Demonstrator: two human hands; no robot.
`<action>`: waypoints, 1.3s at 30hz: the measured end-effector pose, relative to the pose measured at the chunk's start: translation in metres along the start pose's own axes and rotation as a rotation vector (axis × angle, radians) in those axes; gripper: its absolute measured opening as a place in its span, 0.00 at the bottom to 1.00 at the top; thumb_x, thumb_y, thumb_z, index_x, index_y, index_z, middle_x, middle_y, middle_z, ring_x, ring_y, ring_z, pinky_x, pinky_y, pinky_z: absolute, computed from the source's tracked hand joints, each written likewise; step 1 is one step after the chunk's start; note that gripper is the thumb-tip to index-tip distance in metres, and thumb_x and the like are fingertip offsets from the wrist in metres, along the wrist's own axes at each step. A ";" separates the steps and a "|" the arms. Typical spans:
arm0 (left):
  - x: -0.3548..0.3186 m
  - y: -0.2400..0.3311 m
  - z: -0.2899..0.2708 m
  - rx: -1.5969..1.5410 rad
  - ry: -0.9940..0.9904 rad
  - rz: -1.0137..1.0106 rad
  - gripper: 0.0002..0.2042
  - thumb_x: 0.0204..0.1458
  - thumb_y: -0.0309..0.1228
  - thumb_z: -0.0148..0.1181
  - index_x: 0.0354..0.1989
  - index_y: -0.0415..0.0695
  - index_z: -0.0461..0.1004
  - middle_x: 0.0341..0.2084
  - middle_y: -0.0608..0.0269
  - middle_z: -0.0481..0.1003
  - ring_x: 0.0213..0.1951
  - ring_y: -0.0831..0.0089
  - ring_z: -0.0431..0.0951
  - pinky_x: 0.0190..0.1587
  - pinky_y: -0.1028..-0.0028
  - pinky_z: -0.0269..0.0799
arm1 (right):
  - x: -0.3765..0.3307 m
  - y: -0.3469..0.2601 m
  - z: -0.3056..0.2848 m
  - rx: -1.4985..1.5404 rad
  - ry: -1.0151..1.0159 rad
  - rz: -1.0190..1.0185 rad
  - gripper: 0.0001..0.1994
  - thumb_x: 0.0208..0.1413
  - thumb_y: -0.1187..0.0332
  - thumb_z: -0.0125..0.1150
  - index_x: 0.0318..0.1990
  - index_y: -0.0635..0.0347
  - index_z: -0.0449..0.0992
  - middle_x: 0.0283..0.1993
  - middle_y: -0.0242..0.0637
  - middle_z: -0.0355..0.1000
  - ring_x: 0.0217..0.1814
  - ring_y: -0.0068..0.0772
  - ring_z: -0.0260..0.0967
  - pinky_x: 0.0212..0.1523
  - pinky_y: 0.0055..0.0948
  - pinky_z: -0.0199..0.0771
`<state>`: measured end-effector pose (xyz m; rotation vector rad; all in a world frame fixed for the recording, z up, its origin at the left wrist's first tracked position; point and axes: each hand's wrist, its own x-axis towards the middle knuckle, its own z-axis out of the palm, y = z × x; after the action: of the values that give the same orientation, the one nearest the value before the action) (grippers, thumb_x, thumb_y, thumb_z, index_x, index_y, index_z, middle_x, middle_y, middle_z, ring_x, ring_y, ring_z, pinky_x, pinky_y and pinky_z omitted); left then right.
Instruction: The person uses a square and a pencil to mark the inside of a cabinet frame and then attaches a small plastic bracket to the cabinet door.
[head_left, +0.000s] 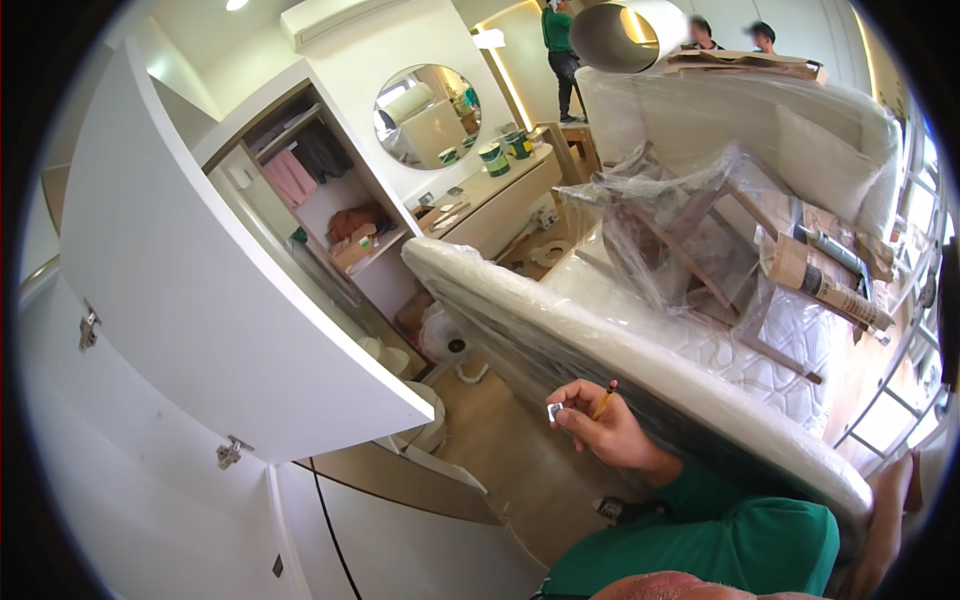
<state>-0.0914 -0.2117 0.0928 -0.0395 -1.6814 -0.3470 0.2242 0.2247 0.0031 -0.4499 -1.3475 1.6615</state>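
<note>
My right hand is raised near the middle of the view, in a green sleeve. Thumb and fingertips pinch a small white-and-grey piece, too small to name surely. A yellow pencil with a reddish end is tucked between the fingers of this hand. To its left stands a large white cabinet door, swung out, with metal hinges at its lower edge. Right behind the hand runs a padded bed panel wrapped in clear plastic. My left hand is not in view.
Plastic-wrapped wooden furniture and a caulking gun lie on the mattress. A black cable hangs beside the cabinet. Several people are at the back; another person's arm shows at right. Paint cans stand on a counter.
</note>
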 end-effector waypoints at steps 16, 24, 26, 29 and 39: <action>0.007 0.021 -0.011 -0.085 0.062 0.070 0.15 0.71 0.36 0.49 0.55 0.37 0.67 0.49 0.45 0.70 0.48 0.53 0.72 0.52 0.57 0.68 | 0.004 0.003 -0.014 0.032 0.075 0.017 0.11 0.69 0.66 0.62 0.54 0.58 0.73 0.45 0.27 0.78 0.46 0.13 0.74 0.32 0.16 0.70; 0.011 0.027 -0.020 -0.101 0.095 0.091 0.16 0.71 0.38 0.50 0.56 0.38 0.66 0.50 0.46 0.69 0.50 0.54 0.71 0.53 0.58 0.67 | 0.003 0.006 -0.017 0.037 0.022 0.064 0.09 0.69 0.67 0.62 0.51 0.57 0.73 0.45 0.28 0.79 0.46 0.14 0.76 0.31 0.16 0.70; 0.011 0.025 -0.026 -0.106 0.106 0.094 0.16 0.71 0.38 0.51 0.57 0.39 0.66 0.51 0.47 0.69 0.50 0.55 0.71 0.53 0.59 0.67 | 0.004 0.010 -0.019 0.059 0.023 0.043 0.08 0.69 0.66 0.62 0.49 0.56 0.73 0.44 0.29 0.80 0.45 0.14 0.76 0.31 0.17 0.70; 0.005 0.020 -0.039 -0.139 0.155 0.096 0.16 0.71 0.39 0.51 0.57 0.39 0.66 0.52 0.47 0.68 0.50 0.56 0.71 0.53 0.59 0.67 | 0.003 0.009 -0.014 0.081 0.041 0.067 0.07 0.68 0.65 0.62 0.47 0.55 0.73 0.43 0.30 0.81 0.44 0.14 0.76 0.30 0.17 0.71; -0.102 0.226 -0.069 -1.505 -1.018 -0.151 0.14 0.58 0.22 0.68 0.52 0.35 0.79 0.41 0.55 0.79 0.40 0.67 0.80 0.45 0.69 0.78 | -0.002 0.002 0.043 0.353 0.090 0.248 0.08 0.65 0.63 0.66 0.41 0.56 0.78 0.20 0.14 0.56 0.19 0.10 0.46 0.25 0.20 0.56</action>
<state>0.0404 0.0039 0.0458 -1.3871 -1.9577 -1.8635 0.1919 0.1986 0.0151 -0.4894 -0.9343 2.0103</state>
